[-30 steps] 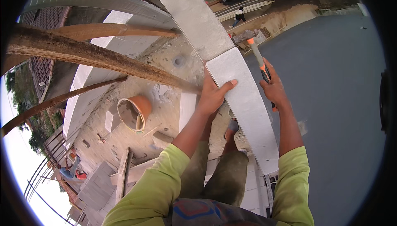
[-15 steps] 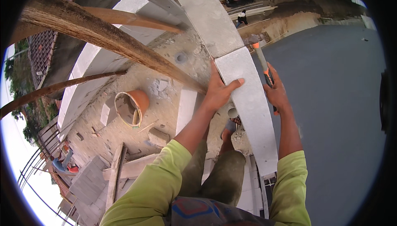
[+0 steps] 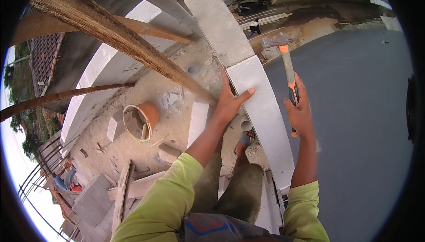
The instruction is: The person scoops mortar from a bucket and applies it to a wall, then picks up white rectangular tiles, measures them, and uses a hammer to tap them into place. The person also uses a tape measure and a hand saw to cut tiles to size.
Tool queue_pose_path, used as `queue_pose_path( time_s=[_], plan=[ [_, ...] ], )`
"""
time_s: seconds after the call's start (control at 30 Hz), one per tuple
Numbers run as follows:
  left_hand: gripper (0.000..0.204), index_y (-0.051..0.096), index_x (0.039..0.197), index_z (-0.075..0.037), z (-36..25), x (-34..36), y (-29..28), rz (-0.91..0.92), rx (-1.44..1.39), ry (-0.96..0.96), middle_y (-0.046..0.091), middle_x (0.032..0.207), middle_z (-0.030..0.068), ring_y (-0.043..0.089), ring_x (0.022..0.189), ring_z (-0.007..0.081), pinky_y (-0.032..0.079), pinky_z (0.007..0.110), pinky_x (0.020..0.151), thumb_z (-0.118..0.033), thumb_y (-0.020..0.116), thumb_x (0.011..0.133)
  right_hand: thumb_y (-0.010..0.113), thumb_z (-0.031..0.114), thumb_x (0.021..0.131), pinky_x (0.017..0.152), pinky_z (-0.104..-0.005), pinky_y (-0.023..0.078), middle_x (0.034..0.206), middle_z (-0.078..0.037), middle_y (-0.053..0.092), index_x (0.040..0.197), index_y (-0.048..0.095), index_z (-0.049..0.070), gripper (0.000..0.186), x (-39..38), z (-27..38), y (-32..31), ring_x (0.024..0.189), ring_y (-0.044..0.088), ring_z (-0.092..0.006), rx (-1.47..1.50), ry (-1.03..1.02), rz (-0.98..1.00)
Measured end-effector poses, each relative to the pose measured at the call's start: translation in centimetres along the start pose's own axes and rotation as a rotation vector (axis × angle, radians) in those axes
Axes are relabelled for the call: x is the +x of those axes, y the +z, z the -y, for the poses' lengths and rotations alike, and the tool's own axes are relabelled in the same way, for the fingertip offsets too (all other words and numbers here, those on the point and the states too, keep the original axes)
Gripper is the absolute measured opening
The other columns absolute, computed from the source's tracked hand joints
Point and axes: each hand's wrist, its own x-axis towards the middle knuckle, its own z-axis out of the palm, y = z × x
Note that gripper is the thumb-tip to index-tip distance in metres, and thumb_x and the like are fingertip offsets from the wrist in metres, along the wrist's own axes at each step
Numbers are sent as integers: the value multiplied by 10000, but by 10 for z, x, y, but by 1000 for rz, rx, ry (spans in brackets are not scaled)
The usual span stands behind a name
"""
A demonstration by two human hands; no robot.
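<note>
My right hand (image 3: 300, 113) is wrapped around the grip of a hammer (image 3: 288, 67) with orange and black on its handle. The hammer's dusty metal head (image 3: 278, 40) is up off the wall, right of a joint between two blocks. Against the left edge of the nearer white block (image 3: 261, 95) rests my left hand (image 3: 231, 104), its thumb over the top face and its fingers along the side. End to end with that block lies a farther pale block (image 3: 221, 27), and together they form the top of a narrow wall.
Slanting wooden poles (image 3: 128, 47) cross the left side. An orange bucket (image 3: 149, 114) stands on the dusty floor near broken rubble and loose planks (image 3: 121, 193). A pipe end (image 3: 246, 124) sits beside my foot. Right of the wall spreads a grey surface (image 3: 354, 122). Other people are in the distance.
The hammer has come up and away from the block joint, moving slightly right, with my right hand drawn back toward me. My left hand stays on the same block.
</note>
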Motion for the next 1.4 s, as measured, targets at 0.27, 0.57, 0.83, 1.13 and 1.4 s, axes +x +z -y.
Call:
queue_pose_path(
  time_s=[0.27, 0.57, 0.83, 1.13, 1.4],
  plan=[
    [1088, -108, 1793, -124, 31, -89, -42, -18, 85, -38, 13, 1853, 256, 181, 1706, 416, 219, 508, 1357, -224, 709, 1082, 609, 88, 988, 1157, -523, 491, 1473, -272, 674, 1751, 353, 259, 823, -39, 47, 39, 1328, 650, -501, 118, -97, 160],
    [774, 413, 1693, -10, 126, -210, -198, -42, 822, -615, 586, 1580, 290, 663, 1371, 347, 528, 434, 1150, -326, 750, 1071, 616, 93, 984, 977, -604, 557, 1274, -312, 732, 1756, 307, 276, 852, -27, 65, 62, 1051, 710, -543, 61, -101, 197],
    [704, 540, 1598, 19, 149, -231, -234, -36, 913, -660, 707, 1440, 280, 691, 1350, 358, 528, 421, 1151, -404, 721, 1065, 719, 172, 998, 803, -508, 643, 1028, -148, 663, 1737, 389, 263, 815, -33, 59, 79, 898, 752, -386, -432, -223, -13],
    [638, 566, 1576, 18, 177, -245, -218, -74, 859, -513, 765, 1351, 220, 720, 1280, 290, 538, 396, 1113, -372, 697, 1089, 809, 360, 978, 807, -457, 643, 1082, -114, 590, 1661, 539, 252, 742, -31, 35, 93, 1013, 672, -308, -718, -439, -273],
    [672, 547, 1604, 13, 227, -330, -217, -45, 662, -625, 711, 1475, 191, 667, 1369, 292, 486, 387, 1180, -446, 634, 1122, 748, 410, 1025, 877, -518, 638, 1160, -145, 596, 1666, 525, 242, 699, -41, 30, 83, 1077, 680, -365, -686, -507, -271]
  ],
)
